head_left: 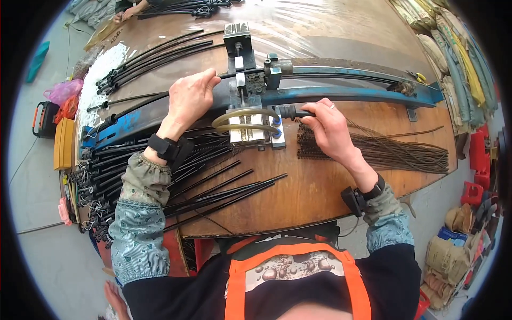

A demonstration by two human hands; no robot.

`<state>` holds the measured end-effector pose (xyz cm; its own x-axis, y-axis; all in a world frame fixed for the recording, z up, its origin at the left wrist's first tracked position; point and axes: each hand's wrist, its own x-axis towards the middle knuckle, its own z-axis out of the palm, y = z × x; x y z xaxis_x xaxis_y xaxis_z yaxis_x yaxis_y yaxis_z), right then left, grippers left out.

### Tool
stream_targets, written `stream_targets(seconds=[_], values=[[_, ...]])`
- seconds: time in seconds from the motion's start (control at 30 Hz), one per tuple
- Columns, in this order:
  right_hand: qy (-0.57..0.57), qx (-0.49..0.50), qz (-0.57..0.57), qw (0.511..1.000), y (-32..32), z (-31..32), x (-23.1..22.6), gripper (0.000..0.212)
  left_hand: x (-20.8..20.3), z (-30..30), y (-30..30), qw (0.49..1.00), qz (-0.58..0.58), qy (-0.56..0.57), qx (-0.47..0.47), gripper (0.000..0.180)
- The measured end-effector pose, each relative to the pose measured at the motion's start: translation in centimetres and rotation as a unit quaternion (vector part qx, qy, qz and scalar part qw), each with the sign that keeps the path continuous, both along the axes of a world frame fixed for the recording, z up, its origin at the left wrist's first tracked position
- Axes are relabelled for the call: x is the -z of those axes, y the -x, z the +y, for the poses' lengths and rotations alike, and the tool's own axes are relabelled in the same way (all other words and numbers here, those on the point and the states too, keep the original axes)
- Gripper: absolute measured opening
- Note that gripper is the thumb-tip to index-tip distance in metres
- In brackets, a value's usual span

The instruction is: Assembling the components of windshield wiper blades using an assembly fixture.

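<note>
Feeding a black tube (290, 112) into the small metal press (250, 125) is the step in hand, by the look of it. Nearest you, at seven o'clock on the brown table (320, 197), loose black tubes (224, 192) fan out beside a tied bundle. Your right hand (329, 128) at three o'clock is closed, pinching the tube's thick end between thumb and fingers just right of the press. Below it lies a sheaf of thin wire springs (384, 152). Your left hand (191, 97) at ten o'clock is curled shut around a black rod running toward the press. Beyond, the blue rail (352, 95) stretches to two o'clock, and another person's hand (124, 14) works at eleven. The next move probably calls for a straight, steady push, keeping the tube lined up with the press opening.
</note>
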<state>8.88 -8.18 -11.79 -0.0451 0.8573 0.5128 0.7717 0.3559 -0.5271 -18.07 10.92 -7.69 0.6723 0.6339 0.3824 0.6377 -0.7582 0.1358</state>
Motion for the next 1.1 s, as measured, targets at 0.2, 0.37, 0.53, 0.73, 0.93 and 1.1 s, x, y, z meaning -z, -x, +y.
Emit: stream_targets(seconds=[0.2,0.37,0.53,0.73,0.93,1.1], values=[[0.052,0.047,0.0,0.998,-0.1,2.3,-0.5,0.022,0.2,1.6,0.0,0.988,-0.044,-0.124,0.079,0.015],[-0.017,0.029,-0.231,0.972,4.2,-3.9,0.8,0.028,-1.0,5.7,4.8,0.988,0.141,0.062,0.001,0.048],[0.007,0.022,-0.22,0.975,8.4,-3.0,4.1,0.032,-1.0,2.1,8.3,0.906,-0.001,-0.421,-0.05,0.009],[-0.005,-0.001,-0.201,0.98,8.4,-2.6,4.0,0.032,0.3,-8.2,16.7,0.974,0.191,-0.073,-0.102,0.015],[0.005,-0.012,-0.197,0.98,9.3,-2.3,4.0,0.04,1.2,-9.0,18.9,0.981,0.182,-0.033,-0.064,0.025],[0.035,-0.012,-0.189,0.981,9.8,-2.3,3.9,0.047,1.7,-8.8,20.0,0.989,0.143,-0.03,-0.03,0.028]])
